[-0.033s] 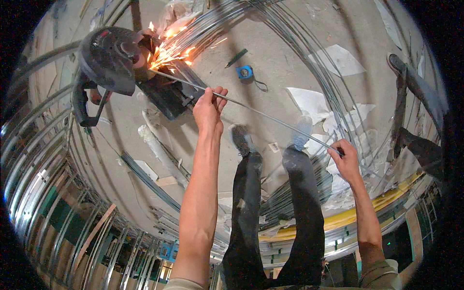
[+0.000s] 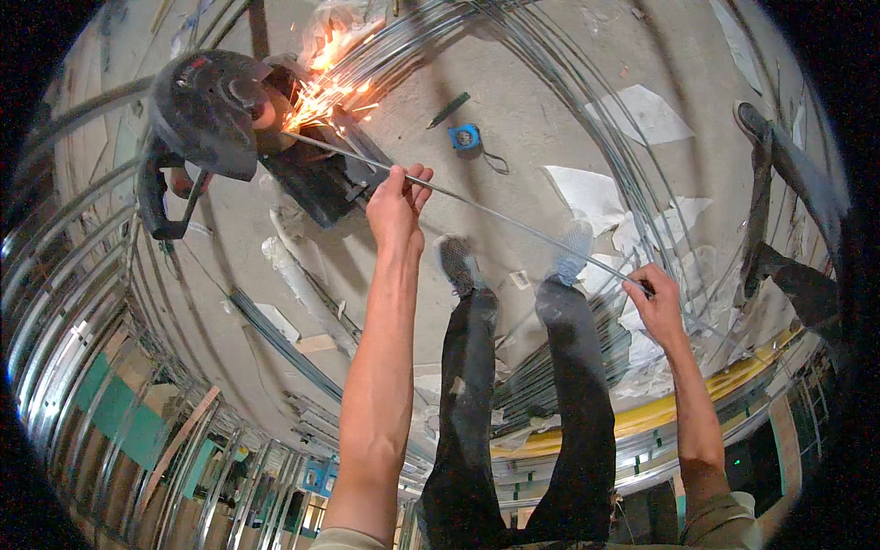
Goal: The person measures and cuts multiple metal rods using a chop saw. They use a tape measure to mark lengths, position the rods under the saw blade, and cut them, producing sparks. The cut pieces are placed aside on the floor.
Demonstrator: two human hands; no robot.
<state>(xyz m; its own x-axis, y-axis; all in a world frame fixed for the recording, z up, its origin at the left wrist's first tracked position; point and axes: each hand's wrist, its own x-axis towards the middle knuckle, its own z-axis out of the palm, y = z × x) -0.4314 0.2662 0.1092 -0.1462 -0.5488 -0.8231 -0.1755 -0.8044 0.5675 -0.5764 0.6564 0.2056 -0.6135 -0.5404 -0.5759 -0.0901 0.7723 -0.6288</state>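
Observation:
A thin metal rod (image 2: 509, 221) runs slantwise across the view. My left hand (image 2: 398, 203) pinches it near its upper left end, fingers closed, just beside the base of a black chop saw (image 2: 206, 115). Farther down its length, my right hand (image 2: 656, 298) grips the same rod with curled fingers. Where the rod meets the saw's cutting disc (image 2: 265, 110), bright orange sparks (image 2: 325, 103) spray up and to the right. The saw's handle stands free, with neither of my hands on it. The rod's exact contact point is hidden by the glare.
A blue tape measure (image 2: 465, 138) and a dark marker-like stick (image 2: 448, 109) lie on the concrete floor. Long thin rods (image 2: 610, 137) curve around the right side, among torn white sheets (image 2: 587, 197). Another person's leg (image 2: 807, 183) is at far right. Metal studs (image 2: 55, 367) line the left.
The spray of sparks has shifted shape and brightened toward the top. My hands and the rod look practically unmoved.

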